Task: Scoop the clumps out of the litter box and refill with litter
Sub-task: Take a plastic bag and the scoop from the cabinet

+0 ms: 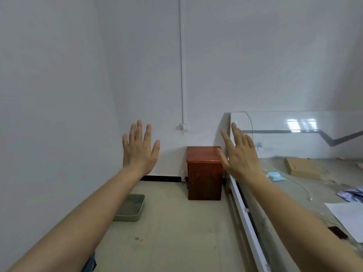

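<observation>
Head view, single frame.

Hands: both raised in front of the camera, backs toward it, holding nothing. Left hand sits left of centre in the frame, fingers straight and spread, thumb out to the right. Right hand sits right of centre, fingers straight and slightly fanned, tilted toward the upper left. The hands are well apart; both forearms run in from the bottom corners.

Task item: the litter box, a grey-green tray with dark litter inside, lies on the floor by the left wall, lower left of centre. Its left part is hidden behind the left forearm.

Surroundings: a reddish wooden cabinet stands against the far wall at centre, between the two hands in the frame. A wall socket is above it. The bench runs along the right side, carrying a cardboard box, a small blue object, a white cable and a white sheet of paper.
</observation>
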